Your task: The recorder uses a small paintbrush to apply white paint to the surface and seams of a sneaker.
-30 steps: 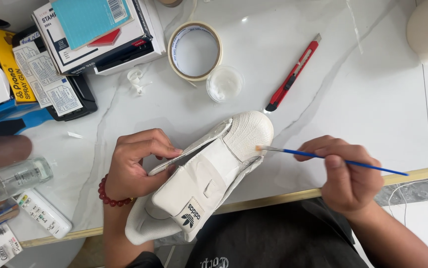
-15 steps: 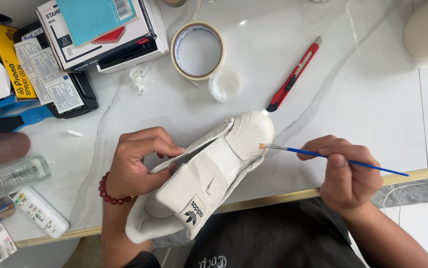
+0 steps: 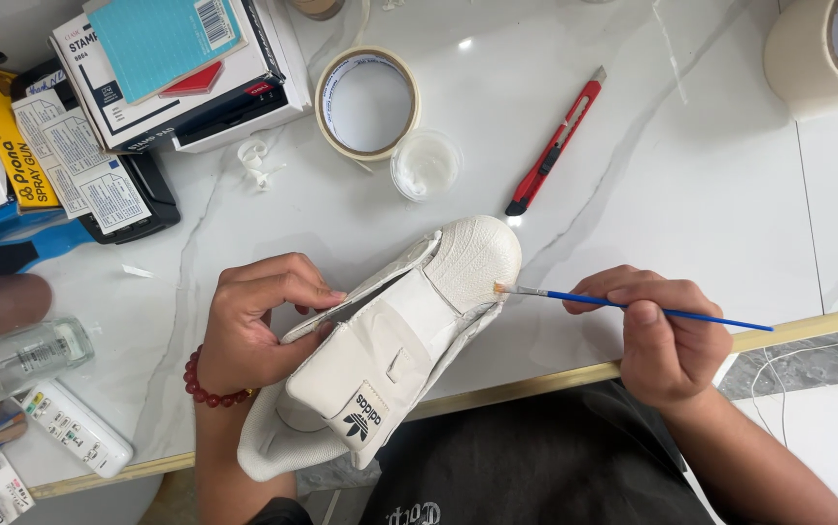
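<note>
A white sneaker (image 3: 394, 345) lies tilted over the near edge of the white marble table (image 3: 691, 194), toe pointing away from me. My left hand (image 3: 258, 321) grips its side, fingers hooked over the opening; a red bead bracelet circles that wrist. My right hand (image 3: 662, 335) pinches a thin blue-handled brush (image 3: 633, 306). The brush's bristle tip touches the right side of the sneaker's toe cap.
A roll of masking tape (image 3: 367, 102) and a small round lid with white paint (image 3: 426, 165) sit beyond the shoe. A red utility knife (image 3: 555, 146) lies to the right. Boxes and booklets (image 3: 166, 68) crowd the far left; a bottle (image 3: 25, 355) lies at left.
The brush tip has shifted slightly along the toe cap. The sneaker and left hand hold nearly the same position.
</note>
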